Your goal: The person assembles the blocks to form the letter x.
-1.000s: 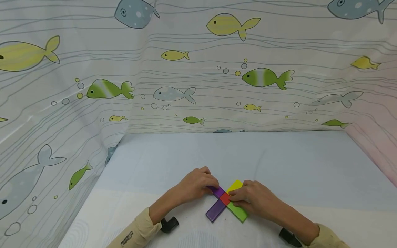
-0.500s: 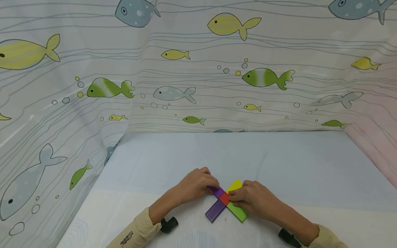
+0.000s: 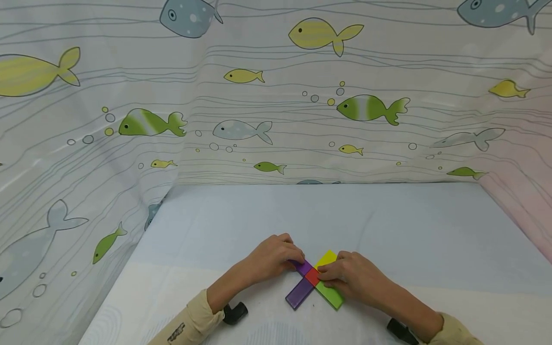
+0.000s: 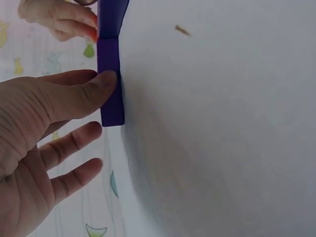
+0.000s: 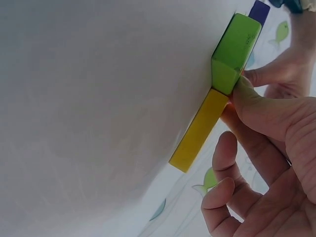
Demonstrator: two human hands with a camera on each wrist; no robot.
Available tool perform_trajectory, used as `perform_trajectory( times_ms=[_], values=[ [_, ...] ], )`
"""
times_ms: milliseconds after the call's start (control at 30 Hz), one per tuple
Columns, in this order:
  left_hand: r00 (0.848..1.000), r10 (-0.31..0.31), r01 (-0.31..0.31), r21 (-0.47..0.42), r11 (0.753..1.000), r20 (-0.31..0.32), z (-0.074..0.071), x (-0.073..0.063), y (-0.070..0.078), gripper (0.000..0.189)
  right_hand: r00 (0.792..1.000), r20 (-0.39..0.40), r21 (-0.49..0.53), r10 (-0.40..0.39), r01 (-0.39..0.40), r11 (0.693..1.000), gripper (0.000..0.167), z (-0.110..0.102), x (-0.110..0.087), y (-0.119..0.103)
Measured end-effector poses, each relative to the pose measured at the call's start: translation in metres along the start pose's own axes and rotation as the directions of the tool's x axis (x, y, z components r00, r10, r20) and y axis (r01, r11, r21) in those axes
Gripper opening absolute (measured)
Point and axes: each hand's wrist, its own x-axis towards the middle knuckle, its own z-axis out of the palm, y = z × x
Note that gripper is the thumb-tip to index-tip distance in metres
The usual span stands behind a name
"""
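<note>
Flat coloured blocks form an X on the table around a small red block [image 3: 312,277]. My left hand [image 3: 276,257] pinches the upper-left purple block [image 3: 303,266] near its outer end; in the left wrist view my thumb lies on that purple block [image 4: 109,57]. A darker purple block [image 3: 299,293] points to the lower left. My right hand [image 3: 358,277] pinches the red block at the inner corner between the yellow block [image 3: 327,257] and the green block [image 3: 331,295]. In the right wrist view the green block [image 5: 234,52] and yellow block [image 5: 200,131] meet right at my thumb.
A pale cloth covers the table [image 3: 258,211]. Behind and to the left hangs a fish-printed curtain [image 3: 267,105]. Black wrist devices sit under both forearms, a left device [image 3: 235,313] and a right device [image 3: 402,330]. A tiny brown speck [image 4: 182,30] lies near the blocks.
Both hands and the blocks stay where they were. Only the curtain on the left sways slightly.
</note>
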Motion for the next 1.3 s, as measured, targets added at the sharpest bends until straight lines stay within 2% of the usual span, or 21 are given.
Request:
perform_trajectory(
  times_ms=[300,633,900,1100,1300],
  values=[
    [1.0,-0.01,0.01,0.001,1.0,0.007,-0.0017,0.0001,0.0018,0.022,1.0,0.006,-0.004,0.005,-0.005,1.0,0.025,-0.0009,-0.0003,-0.0009],
    [1.0,0.01,-0.01,0.006,1.0,-0.015,-0.0005,-0.0005,0.0013,0.022,1.0,0.003,-0.005,0.02,-0.02,1.0,0.024,-0.0018,-0.0008,-0.0027],
    [0.998,0.039,-0.039,0.009,0.999,-0.042,0.0022,-0.0011,0.0002,0.022,0.999,-0.043,-0.031,-0.021,0.02,0.999,0.024,-0.0017,-0.0009,-0.0045],
    [0.999,0.025,-0.024,0.015,1.0,-0.026,0.0005,-0.0012,0.0013,0.023,0.997,-0.066,-0.072,-0.047,0.042,0.997,0.02,-0.0002,0.0007,-0.0056],
    [1.0,0.01,-0.01,0.008,1.0,-0.006,-0.0006,-0.0014,0.0018,0.024,0.997,-0.056,-0.079,-0.044,0.04,0.996,0.018,0.0001,0.0018,-0.0071]
  ],
)
